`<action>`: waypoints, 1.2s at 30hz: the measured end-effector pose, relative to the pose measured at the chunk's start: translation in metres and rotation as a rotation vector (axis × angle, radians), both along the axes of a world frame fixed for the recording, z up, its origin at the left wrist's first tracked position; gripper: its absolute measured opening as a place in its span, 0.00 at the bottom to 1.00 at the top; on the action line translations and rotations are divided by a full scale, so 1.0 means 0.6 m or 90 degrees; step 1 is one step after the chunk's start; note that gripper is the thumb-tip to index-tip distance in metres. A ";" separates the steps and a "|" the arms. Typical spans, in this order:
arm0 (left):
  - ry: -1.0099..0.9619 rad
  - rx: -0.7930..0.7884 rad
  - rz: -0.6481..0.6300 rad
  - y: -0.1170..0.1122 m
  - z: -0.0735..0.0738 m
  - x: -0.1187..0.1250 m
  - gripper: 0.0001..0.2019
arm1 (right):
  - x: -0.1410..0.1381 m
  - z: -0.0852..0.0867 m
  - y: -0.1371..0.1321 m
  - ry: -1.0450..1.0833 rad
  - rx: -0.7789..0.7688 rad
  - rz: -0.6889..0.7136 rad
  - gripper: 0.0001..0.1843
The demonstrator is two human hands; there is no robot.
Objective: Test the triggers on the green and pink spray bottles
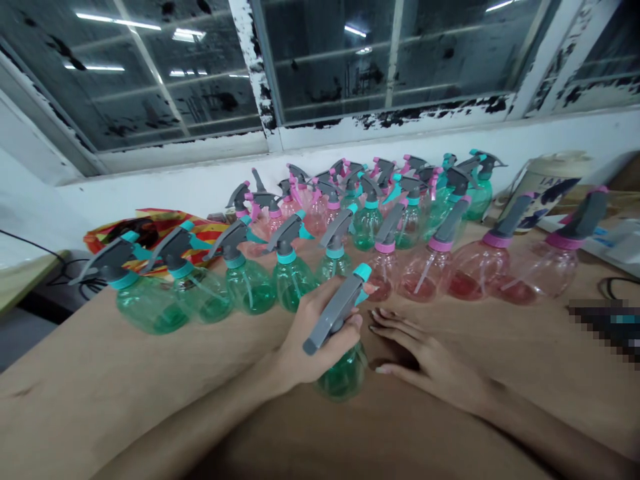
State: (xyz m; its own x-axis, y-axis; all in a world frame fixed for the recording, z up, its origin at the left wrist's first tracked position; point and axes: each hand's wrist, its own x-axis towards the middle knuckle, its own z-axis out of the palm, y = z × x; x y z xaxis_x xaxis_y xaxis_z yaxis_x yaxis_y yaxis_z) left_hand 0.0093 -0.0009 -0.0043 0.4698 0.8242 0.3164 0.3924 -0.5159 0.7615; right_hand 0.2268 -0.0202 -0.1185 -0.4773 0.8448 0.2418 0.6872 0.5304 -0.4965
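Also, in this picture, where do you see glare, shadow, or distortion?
Head view: light streaks across the window panes; dark shadow under the right hand; leftmost green bottle and rightmost pink bottle seem to lean outward, probably lens distortion; blocky pixelation at the right edge.

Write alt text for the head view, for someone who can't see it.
A person's left hand grips a green spray bottle by its neck, while the right hand is spread beside it at a wooden table. Behind stands a row of bottles, green at left and pink at right, with more crowded beneath the windows.
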 end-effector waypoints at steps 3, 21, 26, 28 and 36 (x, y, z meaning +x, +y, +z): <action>-0.004 0.019 -0.006 0.001 -0.003 -0.001 0.05 | 0.000 -0.001 0.000 -0.002 0.003 0.004 0.32; -0.027 -0.003 -0.002 -0.003 -0.006 0.001 0.10 | 0.003 -0.009 0.001 0.003 -0.001 0.002 0.33; 0.003 0.049 0.011 -0.002 -0.006 0.000 0.04 | 0.003 -0.009 0.000 -0.004 -0.002 0.001 0.33; 0.009 0.052 0.009 -0.002 -0.005 -0.001 0.04 | 0.003 -0.009 0.000 -0.004 0.000 0.001 0.32; 0.017 0.054 -0.022 0.001 0.003 -0.004 0.05 | 0.004 -0.013 0.001 -0.010 0.000 0.007 0.32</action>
State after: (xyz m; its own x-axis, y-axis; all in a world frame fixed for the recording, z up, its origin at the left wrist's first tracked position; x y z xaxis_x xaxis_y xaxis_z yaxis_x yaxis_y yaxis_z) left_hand 0.0070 -0.0006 -0.0023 0.5071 0.7779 0.3710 0.3927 -0.5917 0.7040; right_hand 0.2293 -0.0194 -0.1261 -0.4905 0.8393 0.2344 0.6892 0.5383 -0.4851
